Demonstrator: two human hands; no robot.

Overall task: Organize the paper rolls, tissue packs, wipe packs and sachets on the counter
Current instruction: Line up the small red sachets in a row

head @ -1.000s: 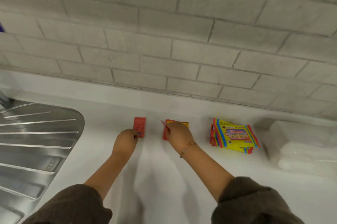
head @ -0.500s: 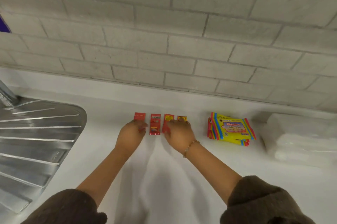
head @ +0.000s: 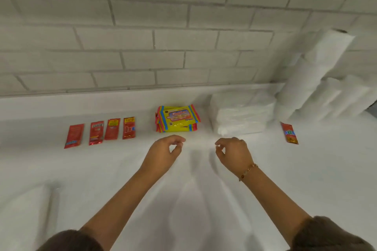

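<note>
The left hand [head: 163, 153] and right hand [head: 234, 154] are floating over the counter [head: 193, 199] near the yellow wipe packs [head: 177, 121], fingers loosely bent, holding nothing.

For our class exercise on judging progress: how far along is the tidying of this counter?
Done: four sachets lie in a row, the wipe packs and tissue packs are stacked, the paper rolls stand far right. In hand: nothing; the left hand and right hand hover empty. Left: one stray sachet right of the tissue packs.
</note>
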